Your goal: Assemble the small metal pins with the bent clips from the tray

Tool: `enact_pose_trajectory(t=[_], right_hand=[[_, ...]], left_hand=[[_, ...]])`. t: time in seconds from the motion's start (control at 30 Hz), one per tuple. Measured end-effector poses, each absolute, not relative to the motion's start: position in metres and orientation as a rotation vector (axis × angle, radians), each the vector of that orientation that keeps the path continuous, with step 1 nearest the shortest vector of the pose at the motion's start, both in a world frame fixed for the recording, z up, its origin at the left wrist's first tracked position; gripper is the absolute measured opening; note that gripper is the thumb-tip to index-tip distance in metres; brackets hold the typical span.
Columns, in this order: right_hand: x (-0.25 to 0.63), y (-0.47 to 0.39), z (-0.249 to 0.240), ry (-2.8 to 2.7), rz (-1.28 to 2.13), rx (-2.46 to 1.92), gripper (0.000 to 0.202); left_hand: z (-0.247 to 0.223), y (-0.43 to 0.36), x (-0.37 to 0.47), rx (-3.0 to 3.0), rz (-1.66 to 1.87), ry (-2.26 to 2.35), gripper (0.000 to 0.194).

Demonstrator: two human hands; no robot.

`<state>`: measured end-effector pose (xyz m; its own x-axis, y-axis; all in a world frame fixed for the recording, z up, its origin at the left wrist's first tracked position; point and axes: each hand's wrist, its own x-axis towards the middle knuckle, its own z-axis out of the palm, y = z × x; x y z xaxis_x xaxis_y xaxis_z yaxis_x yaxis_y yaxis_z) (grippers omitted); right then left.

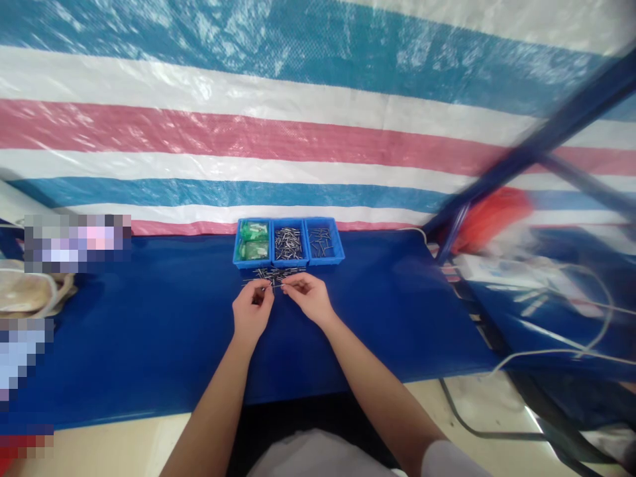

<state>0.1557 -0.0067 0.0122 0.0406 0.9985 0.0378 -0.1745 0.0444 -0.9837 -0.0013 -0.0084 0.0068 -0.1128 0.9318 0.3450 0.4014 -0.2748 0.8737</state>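
Note:
My left hand [251, 309] is closed in a pinch at the near edge of a loose pile of small metal pins [268, 273]. Facing it, my right hand [311, 298] pinches too, its fingertips a short gap away. A thin metal pin [277, 285] spans that gap, with one end at each hand's fingertips. Behind the pile three blue bins stand joined in a row. Green packets [255, 240] fill the left bin, and many short metal pieces [289, 244] fill the middle one. Fewer thin metal pins [320, 242] lie scattered in the right bin.
The bins and pile rest on a blue-covered table [149, 344]. A striped plastic sheet [298, 132] hangs behind it. Blue metal frame bars [497, 169] slant at the right, by a second surface with a white cable [546, 351]. A basket [62, 291] is at the left.

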Motion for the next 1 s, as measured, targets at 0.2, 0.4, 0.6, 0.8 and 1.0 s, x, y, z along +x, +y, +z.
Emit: enact_pose_trajectory(t=[0.2, 0.4, 0.6, 0.8, 1.0], right_hand=[[0.1554, -0.0075, 0.0140, -1.088, 1.225, -1.066, 0.029], [0.1573, -0.0064, 0.0131, -1.076, 1.219, -1.082, 0.029], [0.1563, -0.0061, 0.0128, -1.076, 1.231, -1.069, 0.028], [0.1556, -0.0059, 0.0124, -1.066, 1.243, -1.056, 0.029], [0.1559, -0.0056, 0.0107, -1.058, 1.230, -1.044, 0.028]], left_hand=[[0.0081, -0.0092, -0.0017, 1.619, 1.378, 1.436, 0.017], [0.0133, -0.0112, -0.0010, 1.626, 1.319, 1.426, 0.019], [0.0090, -0.0090, -0.0009, 1.600, 1.367, 1.411, 0.018], [0.0066, -0.0089, 0.0002, 1.597, 1.365, 1.439, 0.022], [0.0136, -0.0125, 0.0012, 1.603, 1.343, 1.443, 0.025]])
